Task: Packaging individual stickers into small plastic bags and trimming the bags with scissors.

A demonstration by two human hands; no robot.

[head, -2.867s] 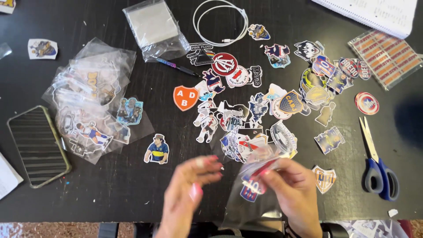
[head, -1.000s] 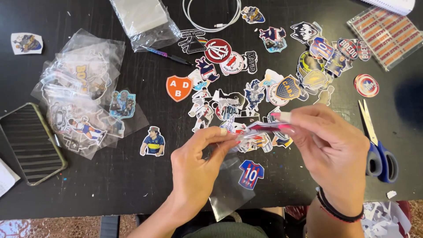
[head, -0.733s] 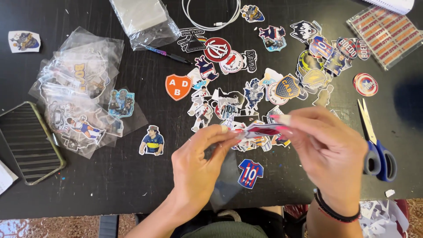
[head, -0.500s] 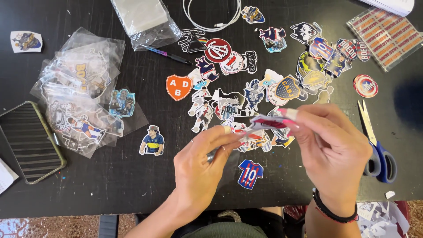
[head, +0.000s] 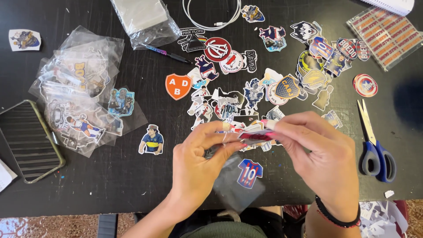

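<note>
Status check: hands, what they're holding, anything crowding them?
Left hand and right hand both pinch a sticker at a clear sleeve. Loose stickers just beyond; scissors right of the right hand.

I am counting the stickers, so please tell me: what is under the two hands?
Under the left hand lies a clear plastic sleeve with a striped jersey sticker beside it. The right hand covers the black table; any stickers beneath it are hidden.

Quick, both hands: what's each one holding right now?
Left hand: closed, pinching a clear sleeve.
Right hand: closed, pinching a sticker at the sleeve's top.
</note>
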